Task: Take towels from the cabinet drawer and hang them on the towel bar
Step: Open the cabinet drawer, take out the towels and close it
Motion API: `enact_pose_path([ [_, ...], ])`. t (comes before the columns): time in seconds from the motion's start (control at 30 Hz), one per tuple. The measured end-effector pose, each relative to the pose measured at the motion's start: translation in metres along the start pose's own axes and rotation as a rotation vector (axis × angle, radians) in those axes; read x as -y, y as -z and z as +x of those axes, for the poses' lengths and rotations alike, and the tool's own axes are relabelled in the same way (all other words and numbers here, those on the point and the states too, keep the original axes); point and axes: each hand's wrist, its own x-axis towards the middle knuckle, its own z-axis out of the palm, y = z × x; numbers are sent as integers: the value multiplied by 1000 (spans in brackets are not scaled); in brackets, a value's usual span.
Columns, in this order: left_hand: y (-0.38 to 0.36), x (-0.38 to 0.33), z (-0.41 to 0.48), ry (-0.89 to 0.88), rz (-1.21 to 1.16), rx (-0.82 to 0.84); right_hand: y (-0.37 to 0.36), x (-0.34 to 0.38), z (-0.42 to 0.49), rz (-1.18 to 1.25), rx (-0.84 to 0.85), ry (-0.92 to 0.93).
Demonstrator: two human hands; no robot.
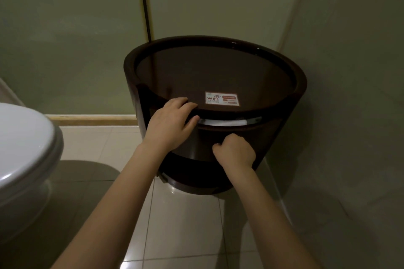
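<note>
- White towel (227,122), folded cloth: lies inside the drawer and shows only as a pale strip through the narrow slot. Its long axis runs left to right along the curved opening.
- Drawer (207,141), curved dark brown glossy front, set in the upper part of the cabinet: open only a crack. The towel is the one content visible, and the rest of the interior is hidden.
- Right hand (235,150): fingers curled into a fist against the drawer front, just below the slot. Any pull or handle is covered by the hand, so what it grips cannot be made out. The towel lies just above and behind this hand, so it is judged the nearer to the pull outward, toward the person.
- Left hand (172,122): grips the front rim of the cabinet top, fingers over the edge and thumb at the left end of the slot. It is judged to be bracing the cabinet.
- Cabinet (218,40), round dark brown wooden drum with a raised rim: stands on the floor in the corner, against the walls.
- White-and-red WIFI sticker (222,99): flat on the cabinet top, just beside the left fingertips.
- White glossy toilet (24,144): at far left, well apart from the cabinet.
- Pale tiled floor (185,214): under both forearms.
- Towel bar: not in view.
</note>
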Motion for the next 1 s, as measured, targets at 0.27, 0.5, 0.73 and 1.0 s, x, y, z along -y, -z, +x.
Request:
enact_pose_path([
  [0.27,1,-4,0,19,10,5,6,-14,-23,-12,34,83],
  [0.5,1,-4,0,11,10,-4,11,-24,-50,-36,57,148],
  [0.73,0,-6,-4,28,-18,-5,14,-34,-75,-39,79,166],
  [1.0,1,-10,-7,50,-49,3,17,-41,-99,-72,74,193],
])
